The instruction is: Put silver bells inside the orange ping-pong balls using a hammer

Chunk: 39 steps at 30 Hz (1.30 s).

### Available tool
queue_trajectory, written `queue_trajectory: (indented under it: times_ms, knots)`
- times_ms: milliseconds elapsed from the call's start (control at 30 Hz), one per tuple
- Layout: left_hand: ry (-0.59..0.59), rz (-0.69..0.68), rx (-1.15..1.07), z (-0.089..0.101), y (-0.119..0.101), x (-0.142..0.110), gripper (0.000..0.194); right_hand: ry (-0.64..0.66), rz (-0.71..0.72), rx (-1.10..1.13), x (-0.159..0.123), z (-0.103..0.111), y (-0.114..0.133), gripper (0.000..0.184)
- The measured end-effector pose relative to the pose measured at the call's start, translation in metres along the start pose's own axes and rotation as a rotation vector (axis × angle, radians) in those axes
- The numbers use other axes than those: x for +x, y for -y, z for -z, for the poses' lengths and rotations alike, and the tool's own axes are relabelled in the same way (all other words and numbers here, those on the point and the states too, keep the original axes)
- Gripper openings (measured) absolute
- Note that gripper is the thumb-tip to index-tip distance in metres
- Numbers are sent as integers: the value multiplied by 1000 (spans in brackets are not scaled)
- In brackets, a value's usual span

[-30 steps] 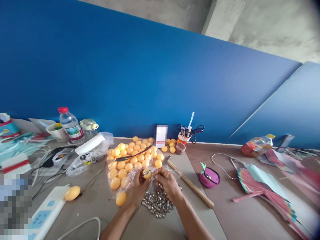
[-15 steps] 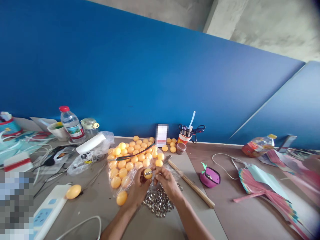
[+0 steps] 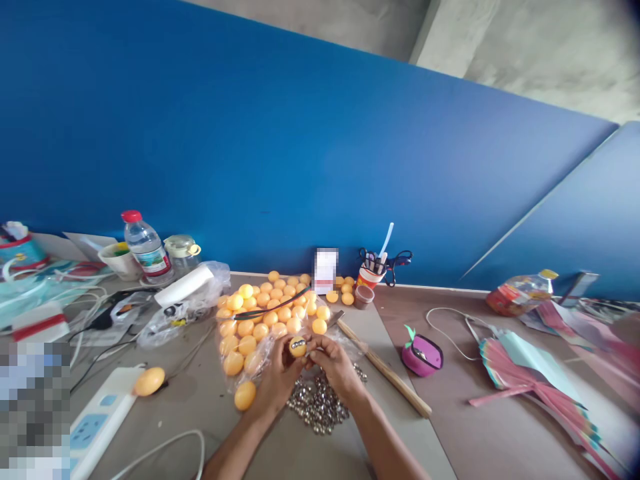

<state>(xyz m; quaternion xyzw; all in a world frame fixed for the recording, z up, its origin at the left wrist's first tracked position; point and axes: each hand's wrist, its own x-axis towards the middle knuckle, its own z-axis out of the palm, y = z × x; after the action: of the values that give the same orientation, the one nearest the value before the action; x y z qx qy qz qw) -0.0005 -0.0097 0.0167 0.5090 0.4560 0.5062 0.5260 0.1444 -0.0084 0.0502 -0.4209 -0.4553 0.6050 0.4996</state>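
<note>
My left hand [image 3: 281,375] is closed around an orange table tennis ball [image 3: 297,345] with a short row of silvery beads showing on its upper face. The fingertips of my right hand [image 3: 334,363] are pinched together at the ball's right side; whatever they may hold is hidden. Below both hands lies a pile of shiny silvery metal beads [image 3: 320,405]. Just left and behind is a clear plastic bag of orange balls [image 3: 260,331], with a dark strap across it. One loose orange ball [image 3: 245,395] rests near my left wrist.
A wooden-handled tool [image 3: 395,380] lies right of my hands, before a purple pouch [image 3: 423,355]. Behind stand a cup of pens [image 3: 370,275] and a small brown tub [image 3: 364,297]. Leftward are a power strip [image 3: 95,420], cables and a red-capped bottle [image 3: 149,250]. A blue partition [image 3: 300,147] rises behind.
My right fingertips have moved left and up against the held ball, closing the small gap between my hands. The whole view has shifted slightly.
</note>
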Motion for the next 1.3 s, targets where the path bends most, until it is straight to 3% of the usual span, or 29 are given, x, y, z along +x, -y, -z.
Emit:
queue_trajectory:
  times_ms: [267,533,767,1000,1133,1300]
  knots:
    - [18,3,-6,1,3,0,45,0,1,-11,1,0,-2,12]
    - [-8,-8,20,1,-13,-8,36,-2,-2,1,2,4,-1,21]
    - [64,20,-76,1,-3,-3,39,-47,-18,99,3,3,-7,19]
    - [44,74,-130,-1,2,-2,48,-48,-9,73,1,-2,-2,19]
    - [-13,47,-37,0,2,-2,52,-30,12,33,1,-3,-1,14]
    - [-47,-54,143,0,-6,-2,38,-11,46,-27,1,-2,-4,3]
